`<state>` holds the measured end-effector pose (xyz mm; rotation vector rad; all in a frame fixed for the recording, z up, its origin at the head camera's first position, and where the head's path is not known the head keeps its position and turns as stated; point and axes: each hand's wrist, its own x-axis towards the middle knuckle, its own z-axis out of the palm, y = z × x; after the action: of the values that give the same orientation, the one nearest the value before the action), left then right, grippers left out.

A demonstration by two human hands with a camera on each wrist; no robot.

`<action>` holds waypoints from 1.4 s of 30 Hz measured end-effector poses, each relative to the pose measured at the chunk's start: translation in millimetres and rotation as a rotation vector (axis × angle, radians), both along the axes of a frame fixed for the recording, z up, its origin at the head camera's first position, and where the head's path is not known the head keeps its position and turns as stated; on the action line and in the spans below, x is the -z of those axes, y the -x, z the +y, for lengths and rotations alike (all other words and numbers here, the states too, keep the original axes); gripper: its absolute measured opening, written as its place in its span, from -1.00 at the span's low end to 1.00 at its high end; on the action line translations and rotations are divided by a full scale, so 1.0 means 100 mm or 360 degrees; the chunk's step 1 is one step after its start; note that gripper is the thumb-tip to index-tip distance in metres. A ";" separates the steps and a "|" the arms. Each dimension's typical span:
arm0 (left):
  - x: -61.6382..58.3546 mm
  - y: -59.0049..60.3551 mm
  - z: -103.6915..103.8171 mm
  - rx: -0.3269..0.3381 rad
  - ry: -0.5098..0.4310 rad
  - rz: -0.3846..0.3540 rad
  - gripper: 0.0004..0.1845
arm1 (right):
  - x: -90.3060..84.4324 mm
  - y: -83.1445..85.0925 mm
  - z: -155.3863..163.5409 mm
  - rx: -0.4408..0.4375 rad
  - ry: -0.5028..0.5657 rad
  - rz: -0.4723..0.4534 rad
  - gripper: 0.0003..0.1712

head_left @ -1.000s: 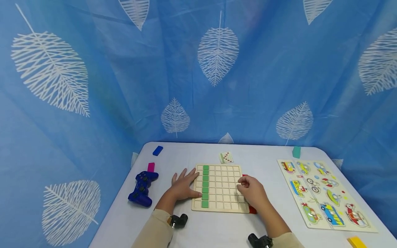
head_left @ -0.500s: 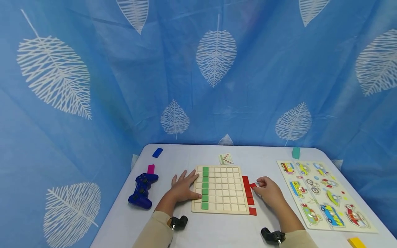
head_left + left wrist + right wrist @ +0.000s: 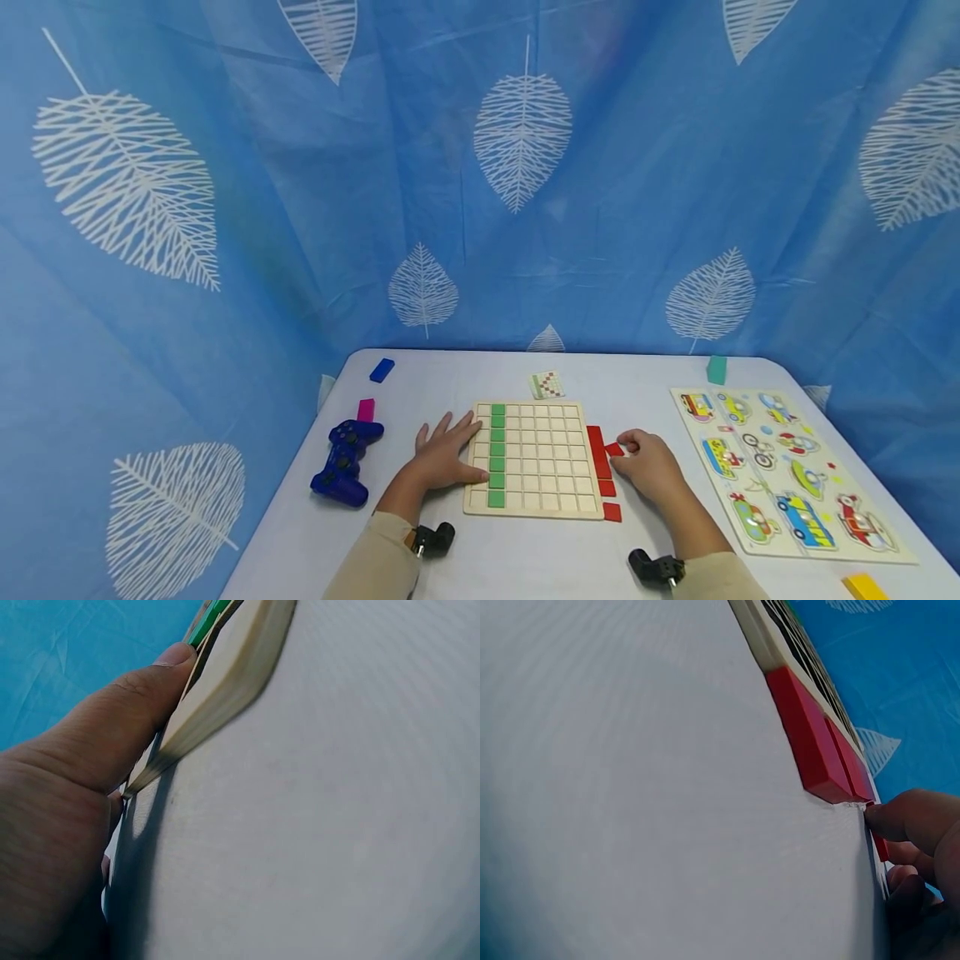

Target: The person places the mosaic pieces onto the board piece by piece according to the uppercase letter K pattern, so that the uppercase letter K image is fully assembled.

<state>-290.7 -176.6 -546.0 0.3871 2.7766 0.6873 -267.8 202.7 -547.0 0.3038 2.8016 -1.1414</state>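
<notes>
The small red tile [image 3: 615, 449] was on the right of the wooden grid board [image 3: 534, 513], turned at an angle. The grip of the right hand [image 3: 651, 463] was narrow, with the thumb and a finger pinching this tile. Close beside it, other red tiles [image 3: 598, 454] stood along the board's right edge. The left hand [image 3: 442, 457] rested on the left side of the board, fingers spread and holding nothing.

The right hand had just changed its place: one second earlier it was over the board's right edge, hiding most of the red tiles. For the work, I judged that one red piece was now being handled, while the visible grid showed only a column of green tiles [image 3: 497, 464]. Compared with half a second before, almost nothing differed; the left hand, the board and the pattern card [image 3: 547, 384] kept their places on the white surface [image 3: 540, 558].
</notes>
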 end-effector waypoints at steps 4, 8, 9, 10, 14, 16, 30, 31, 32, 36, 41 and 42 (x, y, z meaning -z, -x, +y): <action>0.00 0.00 0.00 -0.0002 0.0003 0.0008 0.13 | -0.01 -0.01 -0.01 -0.0006 -0.0013 0.0003 -0.50; 0.01 0.00 -0.01 -0.0004 -0.0005 0.0013 0.13 | -0.01 0.00 -0.02 -0.0016 -0.0023 0.0008 -0.52; 0.01 0.01 -0.01 -0.0002 -0.0004 0.0015 0.13 | -0.01 0.00 -0.02 -0.0018 -0.0025 0.0009 -0.53; 0.01 0.01 -0.01 0.0000 -0.0005 0.0013 0.12 | -0.01 0.00 -0.01 -0.0015 -0.0028 0.0006 -0.54; 0.01 0.01 0.00 0.0004 -0.0007 0.0015 0.13 | -0.01 0.01 0.00 -0.0008 -0.0018 -0.0004 -0.58; 0.01 0.01 0.00 0.0004 -0.0007 0.0018 0.13 | -0.01 0.01 0.01 -0.0005 -0.0008 -0.0008 -0.58; 0.00 -0.01 0.00 0.0003 0.0012 0.0005 0.13 | 0.02 0.00 0.00 0.0014 -0.0019 0.0003 -0.62; 0.00 -0.01 0.00 0.0005 0.0015 0.0004 0.13 | 0.02 0.00 0.00 0.0009 -0.0023 0.0001 -0.64; 0.00 -0.01 0.00 0.0007 0.0015 0.0002 0.13 | 0.02 0.00 0.00 0.0009 -0.0024 -0.0001 -0.65; 0.00 -0.01 0.01 0.0013 0.0005 0.0001 0.13 | 0.00 0.00 0.00 0.0019 -0.0023 -0.0015 -0.69; -0.01 0.00 0.00 0.0011 -0.0010 0.0002 0.13 | -0.04 0.02 0.00 0.0049 0.0037 -0.0028 -0.71; -0.02 0.00 0.00 0.0012 -0.0010 0.0000 0.13 | -0.05 0.02 -0.01 0.0058 0.0056 -0.0037 -0.71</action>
<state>-290.5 -176.5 -544.2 0.3987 2.7722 0.6948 -270.0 202.0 -542.0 0.3637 2.7637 -1.1853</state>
